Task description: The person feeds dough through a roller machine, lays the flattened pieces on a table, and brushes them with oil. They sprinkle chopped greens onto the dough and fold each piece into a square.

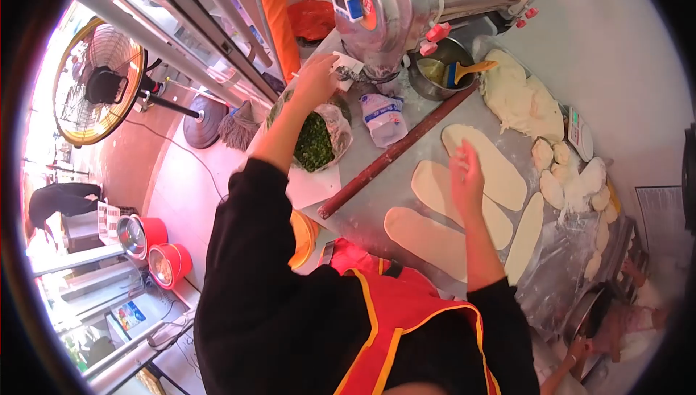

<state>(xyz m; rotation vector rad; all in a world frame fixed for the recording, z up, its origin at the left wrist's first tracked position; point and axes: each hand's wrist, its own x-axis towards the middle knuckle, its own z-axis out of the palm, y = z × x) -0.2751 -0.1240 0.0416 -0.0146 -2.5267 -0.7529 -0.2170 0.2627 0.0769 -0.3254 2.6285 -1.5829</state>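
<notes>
Grey worktop point(377, 195) carries flattened dough point(425, 239) laid singly, likely against sticking, as your left hand point(317, 79) pinches a white object point(349, 66) and your right hand point(467, 171) hovers loosely open.

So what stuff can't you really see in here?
- Left hand, head view: too small to tell whether it grips the white thing beside it.
- Chopped greens, head view: partly hidden by the left forearm.
- Blue-and-white packet, head view: print too small and blurred to read.
- Scale, head view: its numbers are too small.
- Other person, head view: partly cut off by the dark round edge.
</notes>
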